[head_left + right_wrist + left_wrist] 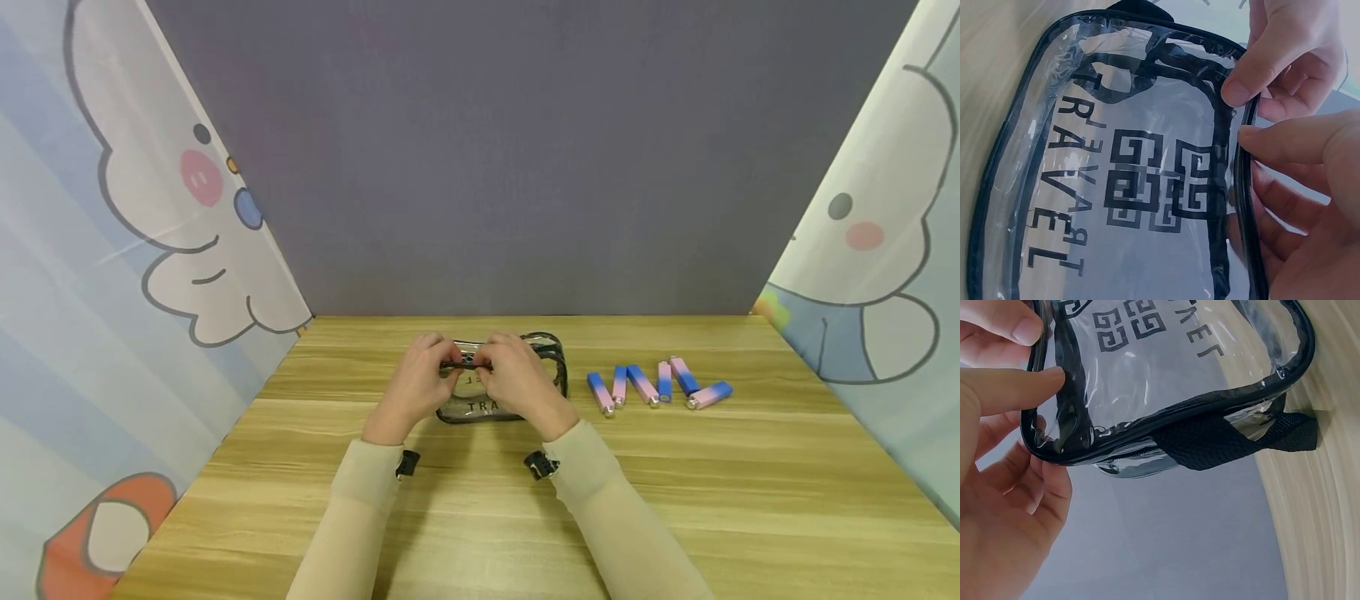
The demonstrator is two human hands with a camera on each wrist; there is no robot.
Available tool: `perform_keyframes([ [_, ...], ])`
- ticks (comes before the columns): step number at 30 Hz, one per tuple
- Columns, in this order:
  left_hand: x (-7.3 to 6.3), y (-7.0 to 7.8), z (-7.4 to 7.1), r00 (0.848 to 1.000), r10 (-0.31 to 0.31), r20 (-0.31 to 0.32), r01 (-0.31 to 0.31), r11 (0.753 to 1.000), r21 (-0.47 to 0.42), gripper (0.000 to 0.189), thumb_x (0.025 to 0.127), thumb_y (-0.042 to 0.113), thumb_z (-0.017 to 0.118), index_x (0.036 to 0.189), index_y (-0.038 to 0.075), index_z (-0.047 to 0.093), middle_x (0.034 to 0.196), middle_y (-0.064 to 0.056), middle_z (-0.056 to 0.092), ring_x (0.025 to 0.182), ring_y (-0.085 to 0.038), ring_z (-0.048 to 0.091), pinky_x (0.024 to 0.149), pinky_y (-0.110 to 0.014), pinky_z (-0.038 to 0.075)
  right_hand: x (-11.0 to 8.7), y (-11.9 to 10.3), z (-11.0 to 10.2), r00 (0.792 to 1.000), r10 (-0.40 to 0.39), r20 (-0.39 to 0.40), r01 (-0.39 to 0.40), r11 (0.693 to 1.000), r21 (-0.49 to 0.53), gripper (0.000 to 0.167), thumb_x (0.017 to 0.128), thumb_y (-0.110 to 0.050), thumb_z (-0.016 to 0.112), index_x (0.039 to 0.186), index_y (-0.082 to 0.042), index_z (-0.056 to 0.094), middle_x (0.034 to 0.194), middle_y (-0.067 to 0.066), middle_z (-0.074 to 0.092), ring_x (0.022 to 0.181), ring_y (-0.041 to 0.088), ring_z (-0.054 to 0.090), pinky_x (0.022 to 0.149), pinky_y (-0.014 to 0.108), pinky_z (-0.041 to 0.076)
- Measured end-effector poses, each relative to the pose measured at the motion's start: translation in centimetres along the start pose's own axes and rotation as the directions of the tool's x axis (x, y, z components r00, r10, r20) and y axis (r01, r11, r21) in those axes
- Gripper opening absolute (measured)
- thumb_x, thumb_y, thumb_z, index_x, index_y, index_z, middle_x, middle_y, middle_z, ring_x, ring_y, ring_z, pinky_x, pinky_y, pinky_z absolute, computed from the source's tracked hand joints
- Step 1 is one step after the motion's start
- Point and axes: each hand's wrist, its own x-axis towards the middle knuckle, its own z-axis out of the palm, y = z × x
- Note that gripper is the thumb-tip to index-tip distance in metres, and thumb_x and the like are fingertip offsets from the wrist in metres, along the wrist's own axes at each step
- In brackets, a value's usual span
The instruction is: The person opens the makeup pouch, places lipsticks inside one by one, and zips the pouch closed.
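A clear plastic pouch (459,410) with black piping and the printed word TRAVEL stands on the table between both hands. My left hand (420,379) pinches the pouch's top edge near its left corner, thumb on one face and fingers behind, as the left wrist view shows. Close beside it, my right hand (517,379) pinches the same edge between thumb and fingers. A black fabric strap (1204,440) sticks out from the pouch's side. Through the clear wall in the right wrist view, a square black logo (1135,169) shows.
Several small pink-and-blue sticks (642,385) with silvery ends lie to the right of the pouch on the wood-grain table (720,500). A grey panel (525,167) rises behind the table, and cartoon-print curtains (150,350) hang at both sides.
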Motion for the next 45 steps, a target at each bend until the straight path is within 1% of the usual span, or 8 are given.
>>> perform_keyframes([
  [7, 0.1, -0.2, 0.1, 0.999, 0.042, -0.018, -0.041, 0.999, 0.006, 0.019, 0.082, -0.006, 0.079, 0.088, 0.007, 0.068, 0.09, -0.004, 0.06, 0.086, -0.025, 0.055, 0.078, -0.04, 0.049, 0.8, -0.4, -1.3, 0.988, 0.111, 0.11, -0.123, 0.987, 0.099, 0.013, 0.098, -0.009, 0.065, 0.102, -0.007, 0.078, 0.099, 0.006, 0.07, 0.08, 0.018, 0.061, 0.073, 0.036, 0.053],
  [16, 0.0, -0.3, 0.1, 0.999, 0.038, -0.028, -0.038, 0.999, 0.002, 0.018, 0.082, -0.005, 0.08, 0.087, 0.007, 0.067, 0.09, -0.004, 0.061, 0.086, -0.025, 0.056, 0.077, -0.039, 0.05, 2.4, -0.5, -2.1, 0.967, 0.17, 0.189, -0.187, 0.979, 0.076, 0.016, 0.1, -0.017, 0.062, 0.098, -0.01, 0.076, 0.079, 0.0, 0.066, 0.063, 0.016, 0.058, 0.064, 0.034, 0.049],
  [21, 0.1, -0.3, 0.0, 0.999, 0.033, -0.038, -0.033, 0.999, 0.006, 0.019, 0.081, -0.005, 0.081, 0.088, 0.006, 0.068, 0.09, -0.004, 0.063, 0.086, -0.025, 0.058, 0.078, -0.039, 0.052, 3.2, -0.5, -2.1, 0.956, 0.171, 0.237, -0.185, 0.982, 0.038, 0.017, 0.099, -0.021, 0.066, 0.105, -0.01, 0.077, 0.092, 0.002, 0.072, 0.069, 0.015, 0.06, 0.07, 0.035, 0.052],
  [24, 0.1, -0.3, 0.0, 0.998, 0.038, -0.041, -0.038, 0.999, 0.013, 0.02, 0.08, -0.004, 0.082, 0.088, 0.006, 0.067, 0.09, -0.004, 0.063, 0.087, -0.025, 0.059, 0.078, -0.039, 0.052, 3.6, -0.5, -2.0, 0.944, 0.182, 0.276, -0.197, 0.98, 0.027, 0.019, 0.1, -0.021, 0.066, 0.111, -0.01, 0.077, 0.104, 0.004, 0.073, 0.071, 0.015, 0.061, 0.07, 0.034, 0.051],
  [27, 0.0, -0.3, 0.0, 0.998, 0.046, -0.047, -0.045, 0.999, 0.018, 0.019, 0.08, -0.004, 0.083, 0.086, 0.007, 0.067, 0.089, -0.004, 0.064, 0.085, -0.025, 0.059, 0.077, -0.039, 0.052, 3.9, -0.7, -1.9, 0.937, 0.179, 0.301, -0.193, 0.981, 0.018, 0.018, 0.1, -0.018, 0.065, 0.11, -0.009, 0.077, 0.107, 0.005, 0.073, 0.071, 0.016, 0.061, 0.065, 0.032, 0.049],
  [35, 0.0, -0.2, 0.2, 0.997, 0.051, -0.056, -0.05, 0.998, 0.023, 0.019, 0.081, -0.003, 0.083, 0.085, 0.008, 0.067, 0.088, -0.004, 0.064, 0.084, -0.024, 0.059, 0.076, -0.038, 0.052, 4.6, -1.1, -1.5, 0.942, 0.144, 0.304, -0.13, 0.989, -0.067, 0.011, 0.095, -0.006, 0.066, 0.089, -0.01, 0.075, 0.087, 0.003, 0.068, 0.069, 0.018, 0.057, 0.06, 0.031, 0.047],
  [39, 0.0, -0.3, 0.2, 0.997, 0.047, -0.056, -0.046, 0.999, 0.026, 0.02, 0.08, -0.003, 0.083, 0.085, 0.007, 0.067, 0.089, -0.004, 0.065, 0.085, -0.024, 0.059, 0.077, -0.038, 0.053, 5.0, -1.3, -1.5, 0.934, 0.151, 0.324, -0.129, 0.988, -0.089, 0.015, 0.088, 0.003, 0.064, 0.082, -0.01, 0.069, 0.078, 0.001, 0.062, 0.065, 0.016, 0.052, 0.053, 0.028, 0.042],
  [45, 0.1, -0.2, 0.3, 0.999, 0.028, -0.039, -0.026, 0.999, 0.039, 0.019, 0.08, -0.001, 0.084, 0.086, 0.007, 0.068, 0.09, -0.004, 0.065, 0.088, -0.024, 0.061, 0.079, -0.039, 0.054, 5.3, -1.6, -1.6, 0.912, 0.189, 0.364, -0.159, 0.981, -0.11, 0.028, 0.082, 0.007, 0.061, 0.065, -0.014, 0.053, 0.061, -0.002, 0.045, 0.051, 0.01, 0.037, 0.043, 0.023, 0.029],
])
